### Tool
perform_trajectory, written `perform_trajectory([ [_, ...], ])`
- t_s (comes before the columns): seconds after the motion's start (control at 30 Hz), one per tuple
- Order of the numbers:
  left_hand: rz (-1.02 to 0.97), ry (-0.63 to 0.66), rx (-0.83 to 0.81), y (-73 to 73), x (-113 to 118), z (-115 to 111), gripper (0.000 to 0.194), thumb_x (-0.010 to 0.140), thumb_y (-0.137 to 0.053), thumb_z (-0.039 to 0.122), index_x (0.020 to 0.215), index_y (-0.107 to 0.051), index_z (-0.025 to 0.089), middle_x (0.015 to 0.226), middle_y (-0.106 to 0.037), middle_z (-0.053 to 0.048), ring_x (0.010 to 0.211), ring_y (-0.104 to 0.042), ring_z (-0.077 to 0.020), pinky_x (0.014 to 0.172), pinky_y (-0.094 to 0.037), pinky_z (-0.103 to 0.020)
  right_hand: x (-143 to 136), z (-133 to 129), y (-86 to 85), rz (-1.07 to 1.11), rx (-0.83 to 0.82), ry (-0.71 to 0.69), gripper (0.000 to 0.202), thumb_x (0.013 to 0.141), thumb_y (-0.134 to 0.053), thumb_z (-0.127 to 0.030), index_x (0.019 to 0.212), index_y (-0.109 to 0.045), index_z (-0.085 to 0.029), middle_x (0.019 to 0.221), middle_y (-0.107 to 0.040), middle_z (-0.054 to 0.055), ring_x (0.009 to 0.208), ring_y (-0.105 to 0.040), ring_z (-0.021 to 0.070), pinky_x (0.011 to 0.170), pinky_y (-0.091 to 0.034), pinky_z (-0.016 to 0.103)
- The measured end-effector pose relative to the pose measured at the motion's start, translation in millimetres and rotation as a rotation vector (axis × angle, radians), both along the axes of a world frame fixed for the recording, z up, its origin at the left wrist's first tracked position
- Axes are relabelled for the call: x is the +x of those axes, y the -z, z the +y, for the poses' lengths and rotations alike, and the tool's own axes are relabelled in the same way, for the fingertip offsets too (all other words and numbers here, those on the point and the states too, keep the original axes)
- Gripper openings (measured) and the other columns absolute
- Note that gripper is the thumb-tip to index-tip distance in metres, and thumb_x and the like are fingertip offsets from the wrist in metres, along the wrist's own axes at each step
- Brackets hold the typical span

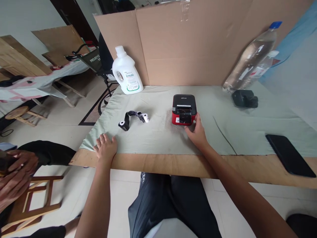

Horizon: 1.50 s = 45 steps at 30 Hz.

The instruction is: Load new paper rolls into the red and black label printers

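A small black and red label printer (184, 110) stands on the cloth-covered table, with a glossy black strip hanging over its front. My right hand (197, 134) grips its front right corner, thumb low at the front and fingers along the right side. To the left of the printer lies a black ribbon (131, 114), unrolled between two small rolls with white cores. My left hand (106, 147) rests flat near the table's front edge, fingers spread and holding nothing, just below the ribbon.
A white detergent bottle (127, 72) stands back left against a cardboard panel (183, 49). Clear plastic bottles (255, 56) lean at the back right beside a black object (244, 99). A black phone (289, 153) lies front right. Another person's hands (18, 175) are at far left.
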<state>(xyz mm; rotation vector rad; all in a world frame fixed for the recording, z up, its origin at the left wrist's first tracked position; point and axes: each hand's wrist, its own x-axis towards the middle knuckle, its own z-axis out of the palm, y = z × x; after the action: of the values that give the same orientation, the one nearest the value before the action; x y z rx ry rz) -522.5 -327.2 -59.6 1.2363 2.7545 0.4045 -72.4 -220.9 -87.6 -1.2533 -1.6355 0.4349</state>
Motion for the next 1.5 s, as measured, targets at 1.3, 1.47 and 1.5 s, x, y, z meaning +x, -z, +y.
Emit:
perform_trajectory([
  [1.3,-1.696,0.775,0.561,-1.0,270.4,191.6,0.084,0.092,-0.057,0.052,0.169,-0.031,0.033,0.177,-0.029,0.006,0.167,-0.019,-0.022,0.136,-0.021,-0.038,30.9,27.9,-49.1,-0.251,0.138,-0.145,0.063,0.099,-0.043,-0.026,0.161,-0.044,-0.029,0.161,-0.054,0.008,0.159,-0.038,0.0335,0.129,-0.032,0.063],
  [1.47,-1.647,0.834,0.602,7.5,272.5,195.7,0.086,0.095,-0.053,0.056,0.172,-0.019,0.039,0.179,-0.016,0.015,0.169,-0.007,-0.0182,0.138,-0.008,-0.034,31.5,51.8,-75.3,-0.143,0.127,-0.18,0.055,0.108,-0.036,-0.042,0.161,-0.045,-0.03,0.167,-0.049,0.007,0.16,-0.039,0.029,0.133,-0.029,0.055],
  [1.5,-1.648,0.837,0.584,8.0,272.3,196.1,0.087,0.095,-0.052,0.056,0.172,-0.016,0.039,0.179,-0.014,0.016,0.169,-0.005,-0.0172,0.138,-0.006,-0.033,28.6,61.8,-81.3,-0.138,0.124,-0.171,0.057,0.109,-0.035,-0.047,0.163,-0.043,-0.029,0.169,-0.046,0.008,0.161,-0.037,0.0289,0.133,-0.029,0.055],
])
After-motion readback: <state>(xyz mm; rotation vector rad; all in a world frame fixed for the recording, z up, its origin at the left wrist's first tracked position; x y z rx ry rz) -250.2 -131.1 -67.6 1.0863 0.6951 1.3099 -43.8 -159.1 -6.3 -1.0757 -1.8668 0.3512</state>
